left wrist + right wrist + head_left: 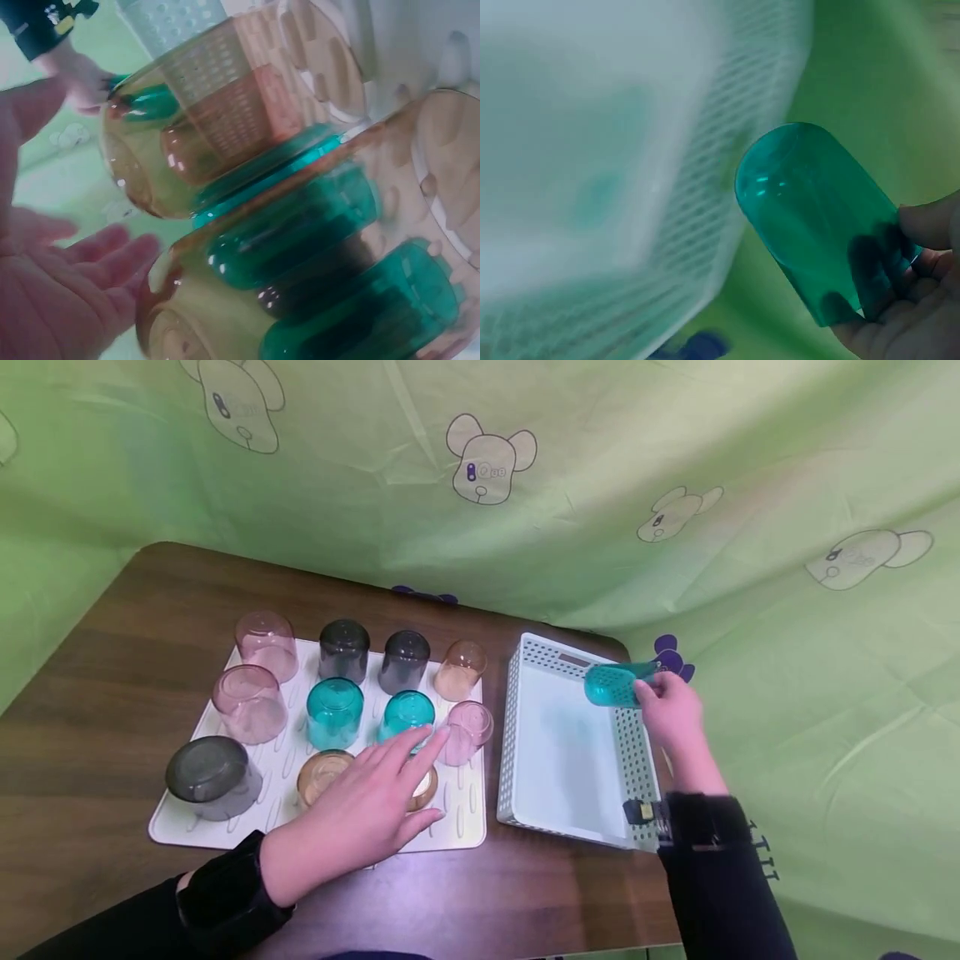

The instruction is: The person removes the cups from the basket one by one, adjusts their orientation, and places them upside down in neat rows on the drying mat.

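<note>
My right hand (673, 714) grips a clear teal cup (611, 686) near its rim, above the right side of the white basket (506, 752). In the right wrist view the teal cup (817, 217) is tilted, its rounded base toward the basket, with thumb and fingers round the rim end. Above the front of a white drying mat (468, 831) is my left hand (367, 802), fingers spread and holding nothing. It partly hides two amber cups (321, 774). In the left wrist view its fingers (112, 255) are beside the base of an upside-down amber cup (180, 292).
Upside-down cups stand on the mat: pink cups (251, 706) at the left, dark grey cups (343, 652) at the back, teal cups (334, 714) in the middle. A wide grey cup (213, 777) is at front left. Green cloth (375, 510) hangs behind the wooden table (105, 693).
</note>
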Action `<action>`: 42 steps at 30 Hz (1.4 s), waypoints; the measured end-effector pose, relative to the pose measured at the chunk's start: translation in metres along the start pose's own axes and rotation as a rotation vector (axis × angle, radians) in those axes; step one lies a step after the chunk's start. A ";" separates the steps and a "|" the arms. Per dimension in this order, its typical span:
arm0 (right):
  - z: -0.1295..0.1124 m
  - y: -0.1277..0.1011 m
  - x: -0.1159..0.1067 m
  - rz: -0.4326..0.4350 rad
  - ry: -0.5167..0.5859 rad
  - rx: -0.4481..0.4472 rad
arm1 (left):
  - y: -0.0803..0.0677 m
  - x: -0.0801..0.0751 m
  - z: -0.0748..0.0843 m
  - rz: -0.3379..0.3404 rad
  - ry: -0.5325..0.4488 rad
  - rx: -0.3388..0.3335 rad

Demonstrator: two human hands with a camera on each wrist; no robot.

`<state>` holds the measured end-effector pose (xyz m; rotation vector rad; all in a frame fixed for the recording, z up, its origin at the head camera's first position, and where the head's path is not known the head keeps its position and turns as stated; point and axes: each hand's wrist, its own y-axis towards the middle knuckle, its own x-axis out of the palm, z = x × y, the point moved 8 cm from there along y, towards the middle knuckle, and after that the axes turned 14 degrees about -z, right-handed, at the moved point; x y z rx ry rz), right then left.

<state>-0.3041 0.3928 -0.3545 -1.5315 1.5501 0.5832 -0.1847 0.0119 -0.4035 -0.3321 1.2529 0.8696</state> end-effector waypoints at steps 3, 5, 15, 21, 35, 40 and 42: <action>-0.025 -0.035 0.010 -0.067 0.314 -0.125 | -0.003 -0.013 0.006 0.110 -0.063 0.059; -0.044 -0.055 0.037 -0.202 0.561 -0.286 | -0.007 -0.019 0.012 0.167 -0.094 0.113; -0.103 -0.128 0.187 -0.987 1.299 -0.625 | -0.015 -0.028 0.041 0.245 -0.146 0.362; -0.071 -0.108 0.173 -0.675 1.014 -0.380 | -0.002 -0.025 0.046 0.164 -0.068 0.337; -0.037 -0.094 0.144 -0.347 0.816 -0.183 | 0.041 0.044 0.046 -0.224 0.381 0.123; -0.036 -0.089 0.155 -0.332 0.642 -0.156 | 0.045 0.055 0.035 -0.262 0.405 0.052; -0.037 -0.088 0.159 -0.325 0.554 -0.158 | 0.047 0.059 0.031 -0.275 0.399 0.037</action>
